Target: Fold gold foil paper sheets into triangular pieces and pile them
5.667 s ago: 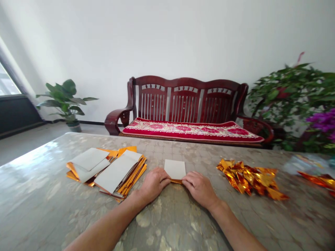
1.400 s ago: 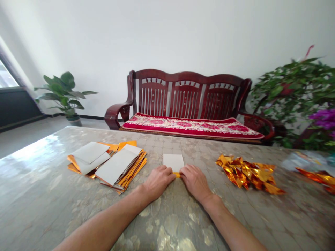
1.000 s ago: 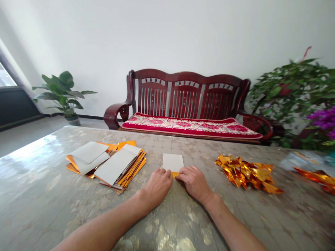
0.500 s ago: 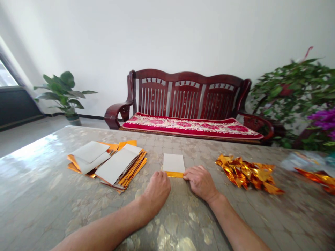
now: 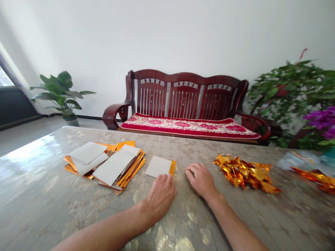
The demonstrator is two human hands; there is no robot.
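Observation:
A white sheet of paper [image 5: 158,166] lies on the table, with a folded gold strip [image 5: 172,168] along its right edge. My left hand [image 5: 162,193] is closed at the sheet's near right corner, its fingertips on the paper by the strip. The thumb is hidden under the hand. My right hand [image 5: 202,180] rests on the table to the right of the sheet, apart from it. Its fingers are loosely bent, a gap shows between thumb and forefinger, and nothing is in it.
Left of the sheet lies a loose stack of white-and-gold papers [image 5: 115,167]. A heap of folded shiny gold foil pieces [image 5: 242,174] is on the right, and beyond it a clear plastic bag [image 5: 298,162]. Past the patterned table [image 5: 86,216] stands a wooden bench [image 5: 183,94].
The sheet has turned about a quarter, so its gold strip moved from the near edge to the right edge. My right hand has let go of it; my left is at its corner.

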